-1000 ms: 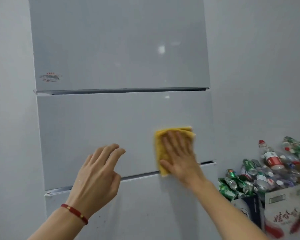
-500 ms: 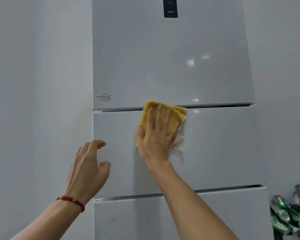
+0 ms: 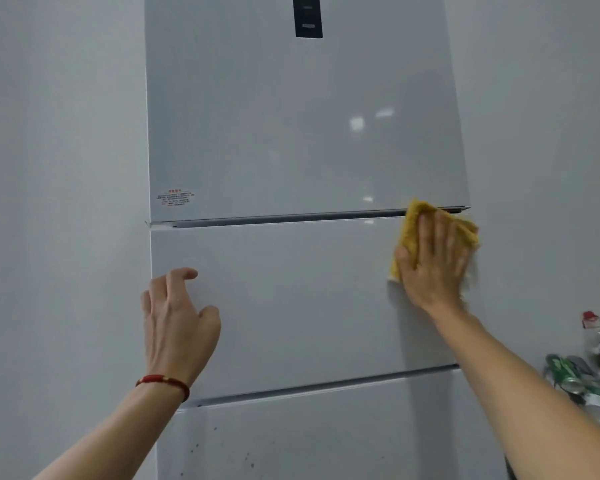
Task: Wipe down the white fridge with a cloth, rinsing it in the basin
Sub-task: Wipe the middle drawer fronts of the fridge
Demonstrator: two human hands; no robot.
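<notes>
1. Grey walls [image 3: 56, 168] flanked the white fridge [image 3: 291, 133], which had three door panels and a dark display strip [image 3: 308, 15] at top.
2. Yellow cloth [image 3: 411, 223]: lay under the right hand's fingers, pressed flat on the middle panel's upper right corner, its top edge over the door gap.
3. Right hand [image 3: 433, 261]: fingers straight, spread over the cloth.
4. Left hand [image 3: 177, 320]: fingers loosely curled, holding nothing, near the middle panel's left edge; red bracelet [image 3: 163, 382] at the wrist.
5. Bottles and cans [image 3: 593, 375]: heaped below and right of the right fingers.
6. Red-printed label [image 3: 174, 198]: above the left fingers.
</notes>
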